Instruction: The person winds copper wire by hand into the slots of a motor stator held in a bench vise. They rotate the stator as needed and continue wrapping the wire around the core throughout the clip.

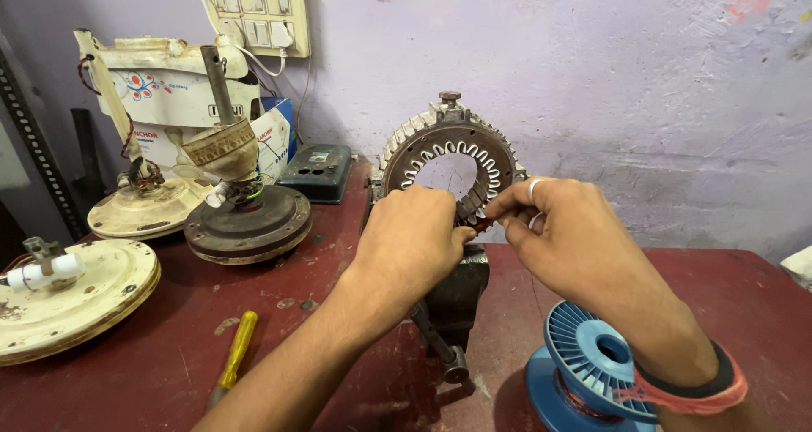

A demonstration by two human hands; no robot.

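A round metal stator ring (420,138) with white slot liners stands upright, clamped in a dark bench vise (457,292) on the red table (144,364). My left hand (413,239) is closed in front of the ring's lower part, fingers pinched at its inner slots. My right hand (565,229), with a ring on one finger and a red band on the wrist, pinches a thin copper-coloured wire (480,226) at the same spot. The fingertips of both hands meet there. The ring's lower edge is hidden behind my hands.
A blue spool (588,356) with copper wire sits at the front right. A yellow-handled screwdriver (234,354) lies front left. Old fan motor parts (245,216), a cream fan housing (63,301), a box and a dark small case (319,172) stand at the left. A switchboard (254,9) hangs on the wall.
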